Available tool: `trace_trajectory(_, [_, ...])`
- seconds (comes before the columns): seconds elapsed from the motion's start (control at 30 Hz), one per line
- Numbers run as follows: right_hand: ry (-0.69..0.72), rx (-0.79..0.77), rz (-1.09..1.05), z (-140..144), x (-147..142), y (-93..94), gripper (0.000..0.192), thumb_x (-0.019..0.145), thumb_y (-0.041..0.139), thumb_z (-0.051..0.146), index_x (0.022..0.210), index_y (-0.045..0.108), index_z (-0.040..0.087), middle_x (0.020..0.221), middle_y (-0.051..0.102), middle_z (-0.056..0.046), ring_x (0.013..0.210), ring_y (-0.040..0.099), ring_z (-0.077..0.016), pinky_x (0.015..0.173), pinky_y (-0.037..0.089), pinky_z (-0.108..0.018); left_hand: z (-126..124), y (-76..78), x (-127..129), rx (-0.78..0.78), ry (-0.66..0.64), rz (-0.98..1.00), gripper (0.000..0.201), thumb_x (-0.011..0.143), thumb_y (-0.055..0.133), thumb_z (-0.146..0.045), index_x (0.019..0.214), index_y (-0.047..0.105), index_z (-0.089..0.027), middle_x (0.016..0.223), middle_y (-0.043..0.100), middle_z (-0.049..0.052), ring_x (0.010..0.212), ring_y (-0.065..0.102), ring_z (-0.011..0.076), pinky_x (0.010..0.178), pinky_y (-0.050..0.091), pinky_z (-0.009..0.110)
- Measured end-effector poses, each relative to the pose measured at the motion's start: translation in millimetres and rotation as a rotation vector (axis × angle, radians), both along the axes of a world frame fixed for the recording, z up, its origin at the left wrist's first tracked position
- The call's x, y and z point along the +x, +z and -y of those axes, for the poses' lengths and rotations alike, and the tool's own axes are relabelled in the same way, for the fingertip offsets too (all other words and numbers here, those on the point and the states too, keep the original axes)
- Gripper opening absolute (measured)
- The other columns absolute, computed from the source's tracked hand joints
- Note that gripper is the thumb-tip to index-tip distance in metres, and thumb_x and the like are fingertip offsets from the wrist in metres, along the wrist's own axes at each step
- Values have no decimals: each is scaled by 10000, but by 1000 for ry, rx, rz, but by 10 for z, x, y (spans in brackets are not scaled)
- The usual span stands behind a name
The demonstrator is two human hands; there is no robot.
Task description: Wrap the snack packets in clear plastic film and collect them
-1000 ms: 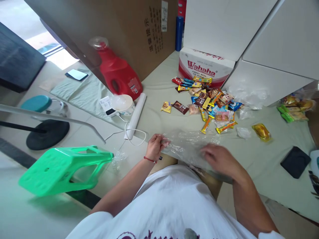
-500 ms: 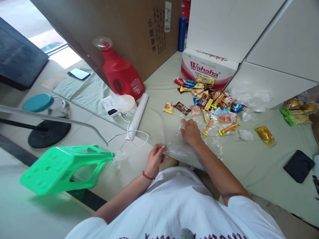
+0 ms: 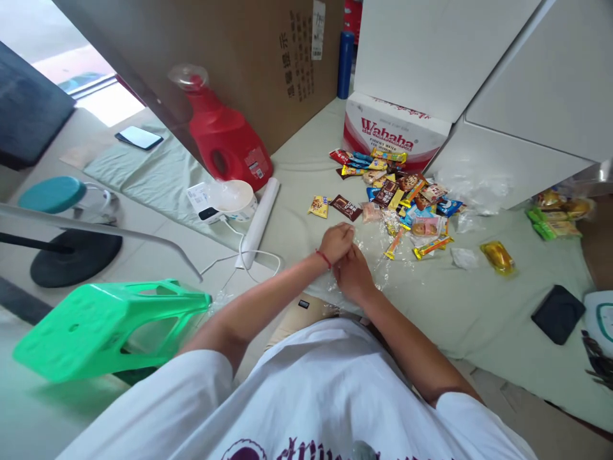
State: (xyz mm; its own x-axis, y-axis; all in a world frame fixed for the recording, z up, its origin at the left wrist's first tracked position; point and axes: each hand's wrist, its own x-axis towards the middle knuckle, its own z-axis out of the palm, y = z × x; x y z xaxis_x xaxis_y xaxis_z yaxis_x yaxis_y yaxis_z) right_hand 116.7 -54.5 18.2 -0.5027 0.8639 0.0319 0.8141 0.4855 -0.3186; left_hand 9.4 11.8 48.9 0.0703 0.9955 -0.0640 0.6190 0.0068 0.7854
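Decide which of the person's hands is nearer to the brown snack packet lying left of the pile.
Left. The left hand lies just below the brown snack packet, with a gap between; the right hand sits lower, behind the left, on the clear plastic bag.

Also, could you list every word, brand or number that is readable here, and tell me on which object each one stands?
"Wahaha": red letters on the white and red carton.
Small line under it: too blurred to read.
Chinese characters, printed sideways on the big brown cardboard box: too blurred to read surely.
White sticker on that box: too small.
Label on the red jug: too small.
Snack wrappers: print unreadable.
Shirt print: cut off, unreadable.
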Motion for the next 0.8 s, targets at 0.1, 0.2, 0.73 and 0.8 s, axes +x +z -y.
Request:
trace_trajectory(0.1, [125,-84,-83,342,154,17,626,1007,537,299,1555,431,16,1609,408,-251,1531,311,-333,1264,298,-519,-208,-202,-139,-18,-105,-96,306,964,440,-222,998,744,-234,1327,729,47,1436,515,266,1267,248,531])
trace_trajectory(0.2, [368,-205,-145,640,326,68,631,1012,557,305,1590,408,100,1631,411,-192,1562,275,-288,1277,289,-512,-308,-294,-345,-49,-243,-124,220,869,548,-187,941,752,-227,1439,669,42,1526,399,306,1281,96,628])
trace_trajectory(0.73, [163,-120,-64,647,1079,-113,492,1035,509,273,1517,548,181,1672,367,-117,1575,272,-292,1271,312,-548,-438,-366,-1037,-42,-571,-50,172,626,561,-67,559,613,-216,1341,727,81,1482,469,280,1209,399,461])
trace_trajectory(0.8, [149,-134,-78,737,1243,-143,500,1035,500,262,1531,534,211,1678,361,-100,1579,264,-282,1268,318,-560,-441,-372,-1137,-55,-550,-31,180,631,577,-86,516,586,-225,1302,747,69,1488,460,272,1220,385,469])
